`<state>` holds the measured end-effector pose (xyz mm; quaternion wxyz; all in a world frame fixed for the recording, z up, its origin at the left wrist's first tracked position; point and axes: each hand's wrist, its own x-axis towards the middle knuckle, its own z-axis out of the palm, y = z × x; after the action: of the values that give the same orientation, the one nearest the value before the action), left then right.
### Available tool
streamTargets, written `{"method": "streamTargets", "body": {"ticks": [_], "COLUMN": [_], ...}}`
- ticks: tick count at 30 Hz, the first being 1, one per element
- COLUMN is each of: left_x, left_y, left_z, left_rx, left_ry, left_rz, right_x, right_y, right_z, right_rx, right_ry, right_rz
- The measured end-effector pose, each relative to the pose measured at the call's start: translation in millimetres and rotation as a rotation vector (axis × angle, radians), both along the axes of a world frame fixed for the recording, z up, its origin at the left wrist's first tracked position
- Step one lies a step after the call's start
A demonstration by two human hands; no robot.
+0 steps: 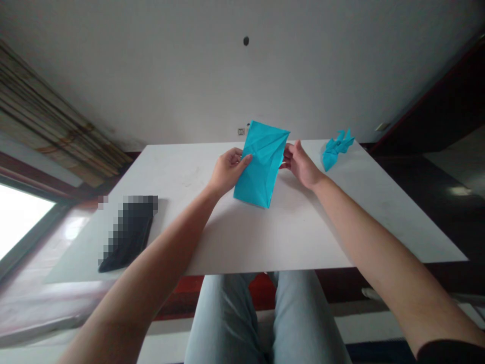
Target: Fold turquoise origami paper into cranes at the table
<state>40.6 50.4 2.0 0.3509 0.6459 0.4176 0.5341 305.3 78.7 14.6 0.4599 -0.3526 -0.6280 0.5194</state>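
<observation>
Origami paper (262, 164) — left grip (228, 172) pinching, right grip (299, 163) beside

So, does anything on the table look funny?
Yes, two things. The black object near the left edge of the white table is blurred into squares, so I can't tell what it is. The blue paper piece at the far right looks scrunched and spiky, unlike the smooth folded sheet in the left hand.

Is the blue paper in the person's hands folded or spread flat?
Folded: the blue paper shows diagonal creases and overlapping flaps in a narrow pointed shape, and the left hand grips its edge.
</observation>
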Motion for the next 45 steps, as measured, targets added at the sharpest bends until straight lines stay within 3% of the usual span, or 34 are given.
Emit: {"method": "streamTargets", "body": {"ticks": [3,10,17,21,29,35,39,45], "left_x": [0.7,4.3,9.0,10.2,5.0,8.3,9.1,9.2], "left_y": [-1.7,-5.9,-12.9,-14.2,-10.0,-11.6,-9.3,-5.4], "left_z": [-0.7,0.1,12.1,11.9,4.3,4.1,-1.9,-3.1], "left_rx": [-0.079,-0.073,0.051,0.048,0.017,0.059,-0.063,-0.071], "left_ry": [-0.052,-0.142,-0.09,-0.019,0.061,0.078,-0.026,-0.033], "left_rz": [-0.044,-0.083,-0.171,-0.155,-0.117,-0.09,-0.152,-0.18], "right_x": [0.3,-6.2,-3.5,-2.8,2.2,-4.7,-8.9,-4.5], "right_y": [-2.8,-0.6,0.3,1.2,-10.8,-12.5,-9.3,-2.2], "right_z": [0.7,-6.6,-6.7,-8.1,2.7,-3.5,-8.9,-8.0], "right_rx": [0.036,0.033,0.064,0.084,-0.089,-0.147,-0.143,-0.049], "right_ry": [0.01,-0.005,-0.037,-0.062,-0.008,-0.018,0.005,-0.015], "right_rz": [0.01,0.038,0.016,0.02,0.255,0.195,0.146,0.045]}}
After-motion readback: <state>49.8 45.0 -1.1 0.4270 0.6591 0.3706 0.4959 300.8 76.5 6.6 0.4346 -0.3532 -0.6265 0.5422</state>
